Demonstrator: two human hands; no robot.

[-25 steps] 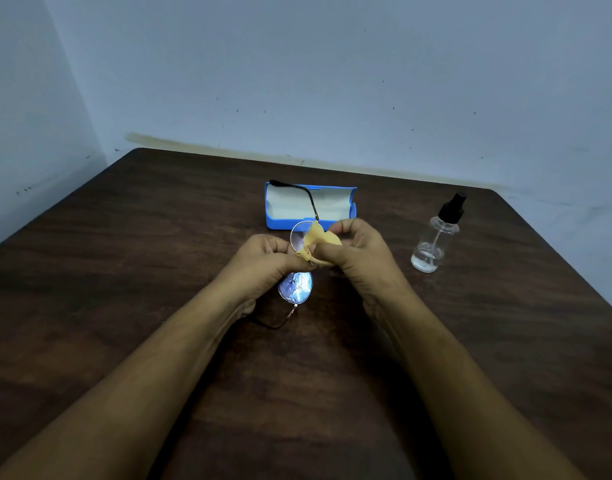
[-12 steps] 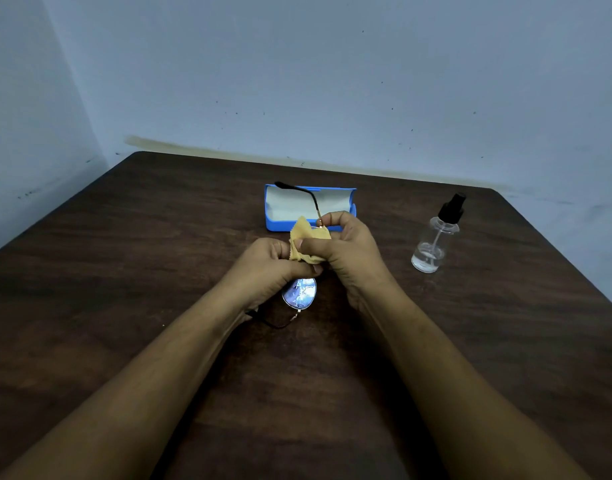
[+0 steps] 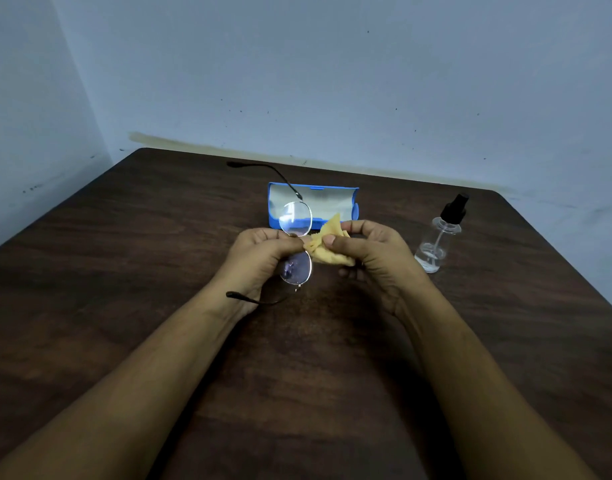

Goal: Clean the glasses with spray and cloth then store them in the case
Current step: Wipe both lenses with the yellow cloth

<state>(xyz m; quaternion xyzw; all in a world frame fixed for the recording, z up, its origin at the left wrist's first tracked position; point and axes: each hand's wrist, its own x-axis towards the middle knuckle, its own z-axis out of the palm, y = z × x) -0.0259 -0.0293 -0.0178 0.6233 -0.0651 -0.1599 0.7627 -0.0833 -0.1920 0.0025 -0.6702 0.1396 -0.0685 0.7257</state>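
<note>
The left hand pinches the glasses at the bridge, fingers curled round the frame, and holds them on end above the table with one lens over the other, which I take to be so that each lens can be offered in turn to the other hand; the right hand has the yellow cloth bunched between thumb and curled fingers, just beside the bridge; the blue case lies open behind, ready to take the pair, and the spray bottle stands apart to the right, out of the way; half a second ago the cloth was wrapped over the upper lens, and now it has come off to the right and that lens shows bare, so the wiping seems to be moving on, perhaps to the lower lens.
</note>
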